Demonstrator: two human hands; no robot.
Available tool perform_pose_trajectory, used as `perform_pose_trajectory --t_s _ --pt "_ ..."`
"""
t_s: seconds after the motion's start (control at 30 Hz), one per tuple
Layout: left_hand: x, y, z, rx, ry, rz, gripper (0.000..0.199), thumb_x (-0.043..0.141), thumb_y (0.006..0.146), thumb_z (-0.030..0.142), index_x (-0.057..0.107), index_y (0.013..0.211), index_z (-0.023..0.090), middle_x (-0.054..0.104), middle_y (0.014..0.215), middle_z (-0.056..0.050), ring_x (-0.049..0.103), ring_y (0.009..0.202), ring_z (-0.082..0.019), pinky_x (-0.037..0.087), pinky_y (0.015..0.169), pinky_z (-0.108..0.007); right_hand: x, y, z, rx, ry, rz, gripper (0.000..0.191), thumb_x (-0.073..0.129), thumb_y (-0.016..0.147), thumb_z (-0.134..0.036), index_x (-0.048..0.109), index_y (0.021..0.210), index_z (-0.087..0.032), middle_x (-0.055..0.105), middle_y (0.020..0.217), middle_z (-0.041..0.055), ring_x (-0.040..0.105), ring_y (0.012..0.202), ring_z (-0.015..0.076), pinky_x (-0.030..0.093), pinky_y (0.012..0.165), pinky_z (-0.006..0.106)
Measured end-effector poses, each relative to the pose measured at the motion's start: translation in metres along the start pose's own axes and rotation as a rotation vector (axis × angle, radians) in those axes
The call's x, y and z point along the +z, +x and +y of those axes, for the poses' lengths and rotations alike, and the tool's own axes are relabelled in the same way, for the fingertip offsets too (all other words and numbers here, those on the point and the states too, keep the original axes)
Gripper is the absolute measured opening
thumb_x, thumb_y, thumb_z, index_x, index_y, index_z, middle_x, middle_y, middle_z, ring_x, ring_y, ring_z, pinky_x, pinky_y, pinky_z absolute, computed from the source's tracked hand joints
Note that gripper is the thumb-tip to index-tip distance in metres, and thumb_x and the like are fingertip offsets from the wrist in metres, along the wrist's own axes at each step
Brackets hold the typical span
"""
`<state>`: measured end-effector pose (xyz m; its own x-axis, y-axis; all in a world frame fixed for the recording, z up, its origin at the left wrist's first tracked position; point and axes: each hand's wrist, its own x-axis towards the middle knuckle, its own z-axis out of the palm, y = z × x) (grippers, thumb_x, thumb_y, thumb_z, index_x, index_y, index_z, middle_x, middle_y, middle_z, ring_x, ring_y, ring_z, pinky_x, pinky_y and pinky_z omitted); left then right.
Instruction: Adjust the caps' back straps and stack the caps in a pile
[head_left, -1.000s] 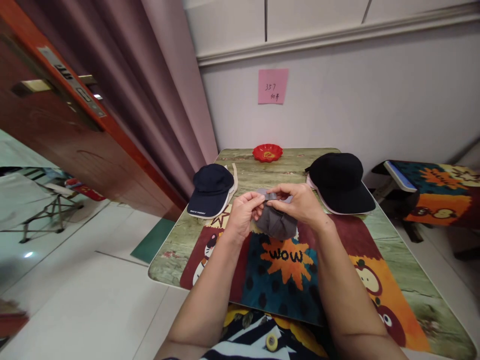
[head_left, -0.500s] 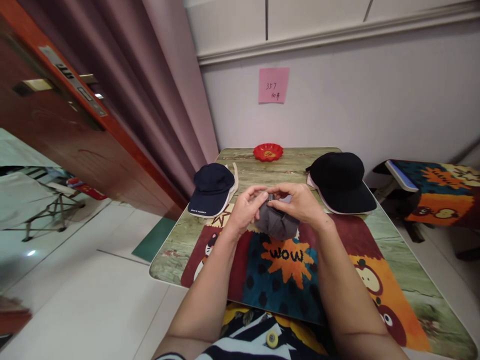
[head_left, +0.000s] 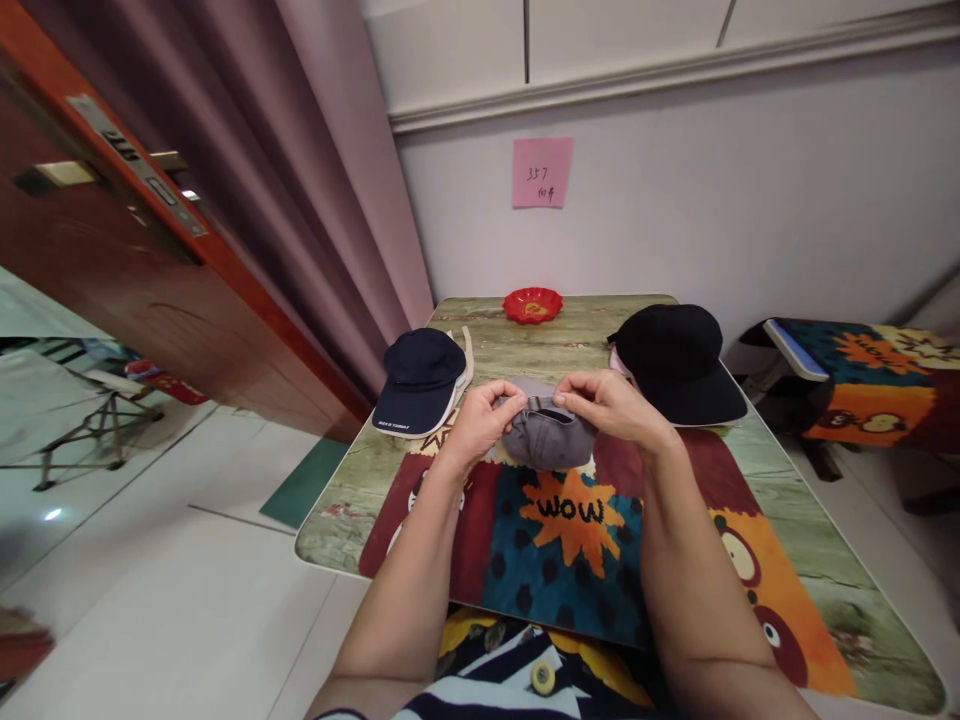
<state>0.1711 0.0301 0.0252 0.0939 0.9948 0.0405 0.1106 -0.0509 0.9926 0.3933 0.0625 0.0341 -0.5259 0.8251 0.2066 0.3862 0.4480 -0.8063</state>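
A grey cap point(head_left: 551, 438) is between my hands above the colourful mat, its strap and back opening turned toward me. My left hand point(head_left: 486, 415) pinches the left end of the strap. On the other side, my right hand point(head_left: 606, 402) pinches the strap's right end between thumb and fingers. A small buckle point(head_left: 535, 404) shows on the strap between them. To the left lies a navy cap point(head_left: 421, 375) with a pale edge and strap. A black cap point(head_left: 675, 360) sits to the right, with something pink under it.
A red scalloped dish point(head_left: 532, 305) stands at the back of the wood-patterned table point(head_left: 480, 345). The mat point(head_left: 566, 590) covers the table's near part. A door point(head_left: 157, 290) and curtain point(head_left: 337, 150) are at the left, a second table point(head_left: 885, 370) at the right.
My hands have moved apart along the strap, from close together at the buckle to its two ends. The grey cap's back opening now shows more clearly.
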Motion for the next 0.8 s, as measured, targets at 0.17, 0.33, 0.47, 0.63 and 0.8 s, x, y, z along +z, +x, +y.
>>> perform_pose_trajectory --t_s 0.17,0.33,0.47,0.63,0.8 --pt "0.001 0.000 -0.001 0.022 0.043 -0.011 0.034 0.074 0.078 0.048 0.065 0.079 0.016 0.052 0.060 0.005 0.042 0.047 -0.006 0.032 0.048 -0.020 0.001 0.000 0.001 -0.002 -0.030 -0.002 0.033 0.056 0.092 -0.045 0.066 0.078 -0.017 0.051 0.060 -0.0024 0.041 0.055 0.0110 0.027 0.053 0.024" --pt "0.003 0.001 -0.008 0.076 0.065 -0.041 0.041 0.083 0.070 0.041 0.071 0.101 0.016 0.067 0.080 0.000 0.058 0.066 -0.011 0.044 0.062 -0.022 0.003 0.003 -0.002 -0.002 -0.098 0.007 0.034 0.054 0.093 -0.043 0.063 0.074 -0.017 0.049 0.059 -0.0027 0.040 0.056 0.0111 0.027 0.055 0.025" --pt "0.002 0.004 -0.017 0.170 0.171 0.017 0.040 0.086 0.066 0.035 0.073 0.099 0.017 0.070 0.093 -0.004 0.063 0.075 -0.015 0.048 0.067 -0.024 0.002 0.003 0.000 0.015 -0.067 0.004 0.037 0.053 0.094 -0.046 0.063 0.073 -0.017 0.049 0.061 -0.0024 0.041 0.057 0.0113 0.027 0.054 0.025" --pt "-0.006 0.006 -0.018 0.289 0.427 0.192 0.023 0.078 0.076 0.035 0.072 0.091 0.019 0.068 0.090 -0.004 0.063 0.081 -0.017 0.048 0.072 -0.026 -0.004 -0.001 0.016 0.110 0.164 -0.109 0.041 0.074 0.079 -0.054 0.069 0.096 -0.017 0.055 0.067 -0.0034 0.045 0.059 0.0116 0.035 0.056 0.025" --pt "-0.015 0.006 -0.015 0.378 0.484 0.172 0.020 0.077 0.078 0.035 0.072 0.091 0.020 0.067 0.118 -0.009 0.062 0.114 -0.023 0.045 0.103 -0.035 -0.013 -0.006 0.029 0.136 0.140 -0.234 0.039 0.083 0.070 -0.049 0.074 0.091 -0.018 0.064 0.075 -0.0002 0.054 0.069 0.0142 0.043 0.065 0.026"
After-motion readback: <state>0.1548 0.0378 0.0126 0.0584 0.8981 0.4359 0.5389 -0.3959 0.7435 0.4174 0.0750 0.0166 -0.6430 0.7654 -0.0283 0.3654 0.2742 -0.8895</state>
